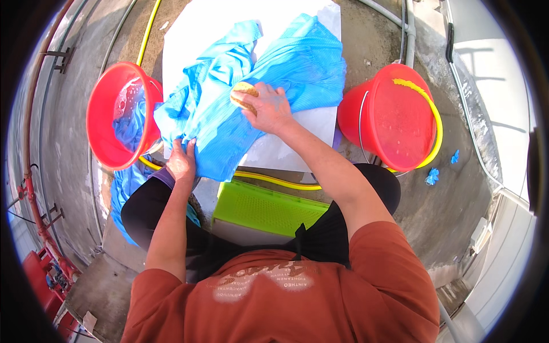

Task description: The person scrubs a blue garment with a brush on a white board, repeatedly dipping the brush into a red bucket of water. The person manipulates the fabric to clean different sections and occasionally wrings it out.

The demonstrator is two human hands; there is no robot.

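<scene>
A wet blue striped cloth [296, 64], perhaps a garment, lies spread and partly bunched over a white board [274, 150]. My right hand [270, 107] grips a yellow sponge [245, 90] against the cloth's middle. At the near left edge, my left hand [181, 163] pinches the cloth between thumb and fingers. Left of the board, a red bucket [96, 124] holds more blue cloth [133, 124] and sudsy water. Another red bucket [373, 103] stands on the right, filled with water, a yellow hose [437, 124] hanging over its rim.
Between my knees is a green perforated plastic crate or stool [266, 208]. The yellow hose also runs along the board's near edge. Blue fabric [124, 193] hangs beside my left knee. Small blue scraps [432, 176] lie on the concrete floor [454, 214] at right. Pipes [410, 34] line both sides.
</scene>
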